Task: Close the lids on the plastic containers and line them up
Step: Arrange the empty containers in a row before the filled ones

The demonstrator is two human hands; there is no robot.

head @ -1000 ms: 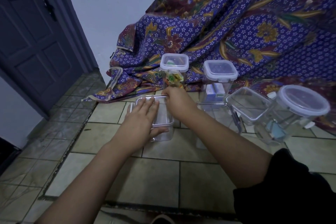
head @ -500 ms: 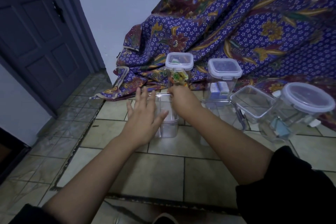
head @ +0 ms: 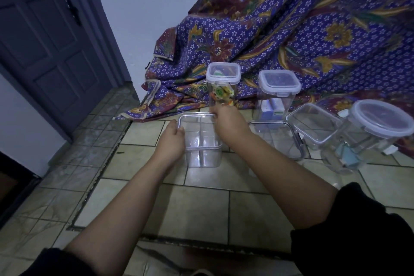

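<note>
Left hand (head: 172, 142) grips the clear container (head: 202, 157), right hand (head: 228, 123) seemingly pinches the lid (head: 195, 116) at its far corner; uneven pressure could seat it crooked.

The container (head: 202, 141) is clear, glossy plastic; the lid (head: 223, 73) behind is cloudy plastic. The cloth (head: 291, 40) looks soft and matt, the floor tiles (head: 197, 215) smooth and faintly shiny.

Clear square container (head: 202, 158) upright, lid (head: 195, 132) atop, just before a taller lidded container (head: 223, 87).
</note>
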